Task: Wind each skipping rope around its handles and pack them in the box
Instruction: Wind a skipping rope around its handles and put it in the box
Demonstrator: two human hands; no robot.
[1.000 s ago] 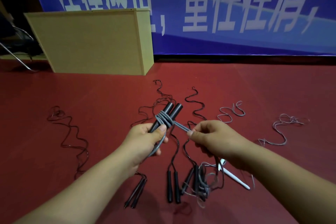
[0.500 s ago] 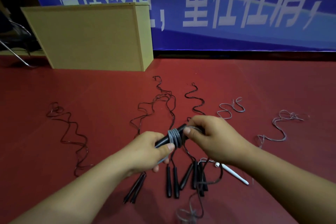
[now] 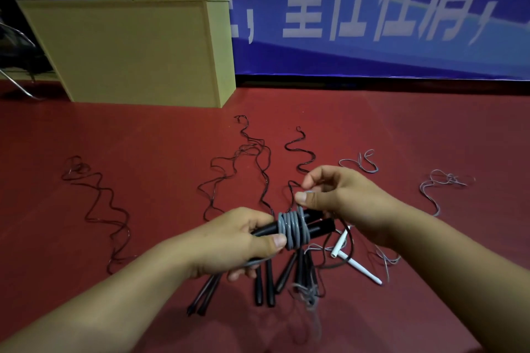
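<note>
Left hand point(image 3: 232, 241) gripping a pair of black handles point(image 3: 312, 226), thumb pressed against the grey rope coils point(image 3: 293, 229) wound round them. Right hand point(image 3: 338, 198) just above the coils, thumb and forefinger pinching the free grey strand. Bundle held between both hands, over the middle of the red floor point(image 3: 160, 135). Loose ropes point(image 3: 243, 163) and spare handles point(image 3: 263, 286) below; wooden box point(image 3: 134, 51) at the floor's far left edge.

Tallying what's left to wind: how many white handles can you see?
2. One white handle lies flat on the red floor, below the right hand; a second white handle angles up from its far end, beneath that wrist. More may be hidden under the hands.
</note>
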